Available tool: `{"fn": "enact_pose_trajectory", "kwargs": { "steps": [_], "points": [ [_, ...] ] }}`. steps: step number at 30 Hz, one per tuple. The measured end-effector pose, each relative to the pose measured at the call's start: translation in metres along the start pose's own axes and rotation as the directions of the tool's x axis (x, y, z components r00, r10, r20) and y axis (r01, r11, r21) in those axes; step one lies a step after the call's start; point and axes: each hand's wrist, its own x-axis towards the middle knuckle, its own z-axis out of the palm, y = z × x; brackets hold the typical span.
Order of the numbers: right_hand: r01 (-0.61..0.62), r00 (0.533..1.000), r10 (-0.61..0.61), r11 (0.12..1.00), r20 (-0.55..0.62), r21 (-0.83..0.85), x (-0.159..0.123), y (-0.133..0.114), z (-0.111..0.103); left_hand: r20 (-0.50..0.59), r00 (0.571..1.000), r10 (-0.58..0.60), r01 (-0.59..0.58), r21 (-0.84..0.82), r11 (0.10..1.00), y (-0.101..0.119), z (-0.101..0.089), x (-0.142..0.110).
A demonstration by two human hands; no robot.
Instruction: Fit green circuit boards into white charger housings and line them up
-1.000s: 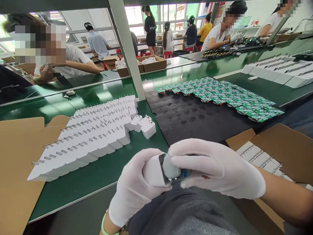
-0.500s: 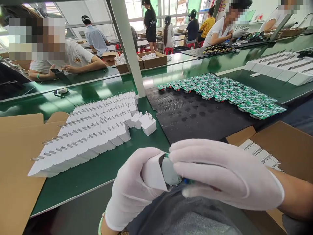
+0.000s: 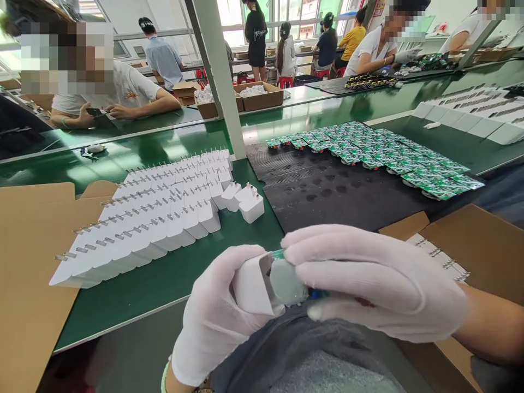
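My left hand (image 3: pixel 223 311), in a white glove, is wrapped round a white charger housing (image 3: pixel 251 286) whose open end faces right. My right hand (image 3: pixel 368 278), gloved too, grips a circuit board (image 3: pixel 278 254) at the mouth of that housing. A grey block (image 3: pixel 289 281) on the board faces me, and a blue component (image 3: pixel 317 293) shows below my right fingers. Most of the board is hidden by the glove. How far it sits inside the housing I cannot tell. Rows of white plug housings (image 3: pixel 164 218) with metal pins up stand left of my hands.
Green circuit boards (image 3: pixel 380 158) lie in rows on a black mat (image 3: pixel 311 191). At the right is an open cardboard box (image 3: pixel 483 240) with white pinned parts. Cardboard (image 3: pixel 36 234) lies at the left. A post (image 3: pixel 219 82) rises from the bench; co-workers sit beyond.
The grey block and green board edge show more clearly at the housing's mouth, with the housing slightly further left. Both hands keep their holds. The view has shifted slightly.
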Motion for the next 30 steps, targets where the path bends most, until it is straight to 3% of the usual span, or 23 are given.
{"fn": "enact_pose_trajectory", "kwargs": {
  "steps": [7,13,18,21,23,25,27,28,30],
  "points": [
    [0.021,1.000,-0.021,0.998,0.001,-0.051,0.001,0.000,0.006,-0.013,1.000,-0.025,0.025,0.009,1.000,0.002,-0.001,-0.003],
    [0.070,0.997,-0.068,0.994,0.027,-0.082,0.007,-0.001,0.013,0.079,0.997,0.001,0.004,-0.060,0.998,-0.001,-0.002,-0.004],
    [-0.029,0.987,0.026,0.999,0.157,0.017,0.007,-0.001,0.018,0.073,0.997,-0.004,0.010,-0.077,0.997,0.000,0.000,-0.005],
    [-0.114,0.992,0.108,0.989,0.072,0.089,0.001,0.002,0.031,0.102,0.995,-0.004,0.020,-0.153,0.988,-0.001,0.004,-0.005],
    [-0.225,0.974,0.226,0.953,0.020,0.202,-0.006,0.004,0.045,0.120,0.993,0.008,0.027,-0.284,0.958,-0.003,0.007,-0.005],
    [-0.397,0.910,0.411,0.819,0.059,0.415,-0.013,0.005,0.061,0.101,0.995,0.027,0.017,-0.412,0.911,-0.005,0.009,-0.005],
    [-0.514,0.812,0.560,0.551,0.165,0.657,-0.018,0.005,0.075,0.056,0.995,0.084,-0.049,-0.451,0.891,-0.006,0.012,-0.004],
    [-0.516,0.776,0.594,0.407,0.211,0.754,-0.019,0.004,0.080,0.031,0.994,0.107,-0.084,-0.427,0.900,-0.007,0.013,-0.004],
    [-0.465,0.760,0.590,0.198,0.273,0.863,-0.016,0.003,0.086,-0.011,0.988,0.151,-0.146,-0.344,0.928,-0.007,0.014,-0.002]
  ]
}}
